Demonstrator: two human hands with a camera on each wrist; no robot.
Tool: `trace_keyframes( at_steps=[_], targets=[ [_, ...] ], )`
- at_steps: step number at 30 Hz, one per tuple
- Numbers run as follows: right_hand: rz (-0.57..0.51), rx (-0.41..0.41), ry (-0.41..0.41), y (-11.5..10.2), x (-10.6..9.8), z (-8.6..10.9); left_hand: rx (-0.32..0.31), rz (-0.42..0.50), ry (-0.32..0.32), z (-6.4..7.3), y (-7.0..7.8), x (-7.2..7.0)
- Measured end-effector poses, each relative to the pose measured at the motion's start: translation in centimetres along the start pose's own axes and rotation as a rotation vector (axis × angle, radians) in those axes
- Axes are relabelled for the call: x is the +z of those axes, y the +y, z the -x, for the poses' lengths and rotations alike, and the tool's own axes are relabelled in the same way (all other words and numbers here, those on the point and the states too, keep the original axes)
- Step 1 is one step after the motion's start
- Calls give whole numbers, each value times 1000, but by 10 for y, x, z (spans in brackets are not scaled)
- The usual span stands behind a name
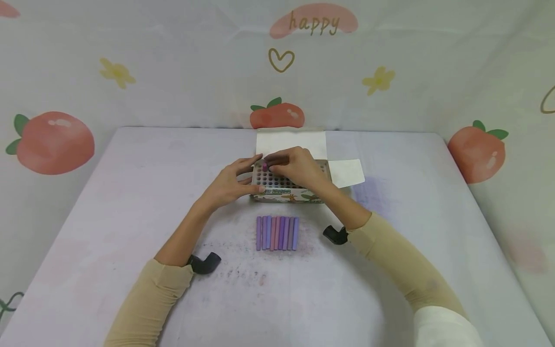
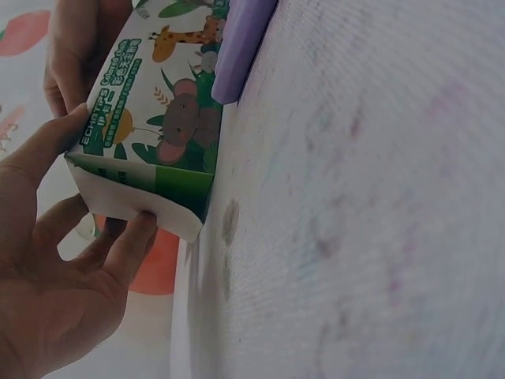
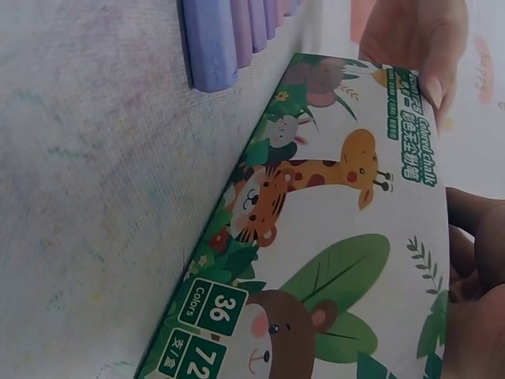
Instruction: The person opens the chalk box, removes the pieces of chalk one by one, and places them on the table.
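Observation:
A cardboard chalk box (image 1: 288,195) printed with cartoon animals stands on the table with its lid folded back, showing a tray of round holes. My left hand (image 1: 230,183) grips the left end of the box, thumb at the front top edge; in the left wrist view its fingers (image 2: 130,245) lie against the white end flap. Over the box, my right hand (image 1: 299,166) pinches a magenta chalk stick (image 1: 265,166) standing in the tray's back left corner. In the right wrist view, the box front (image 3: 316,213) partly hides the right hand's fingers (image 3: 473,237).
A row of several purple, blue and pink chalk sticks (image 1: 277,233) lies in front of the box. The open lid (image 1: 290,140) leans back behind, and a side flap (image 1: 347,172) sticks out right. Chalk dust marks the white tablecloth (image 1: 243,299).

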State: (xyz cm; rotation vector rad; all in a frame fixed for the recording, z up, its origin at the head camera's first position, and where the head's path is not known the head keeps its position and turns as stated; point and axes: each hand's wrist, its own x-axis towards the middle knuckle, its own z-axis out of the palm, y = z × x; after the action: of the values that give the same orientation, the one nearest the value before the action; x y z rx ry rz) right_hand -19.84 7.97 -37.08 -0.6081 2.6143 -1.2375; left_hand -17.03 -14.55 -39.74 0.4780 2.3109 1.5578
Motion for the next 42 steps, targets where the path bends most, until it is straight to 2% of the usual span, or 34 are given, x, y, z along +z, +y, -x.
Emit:
trace_keyframes(
  at_steps=[13,20,25,34,42],
  targets=[
    [142,-13,20,-3,12,-9,-15,-11,-3,0,0,0],
    [164,-12,49,-2,16,-8,-16,-11,-3,0,-1,0],
    [188,-44,77,-1,16,-7,-12,-15,3,0,0,0],
    [137,-157,184,-2,16,-4,7,-1,7,-2,0,1],
    [23,-239,260,1,17,-1,-7,0,11,-2,-2,1]
  ],
)
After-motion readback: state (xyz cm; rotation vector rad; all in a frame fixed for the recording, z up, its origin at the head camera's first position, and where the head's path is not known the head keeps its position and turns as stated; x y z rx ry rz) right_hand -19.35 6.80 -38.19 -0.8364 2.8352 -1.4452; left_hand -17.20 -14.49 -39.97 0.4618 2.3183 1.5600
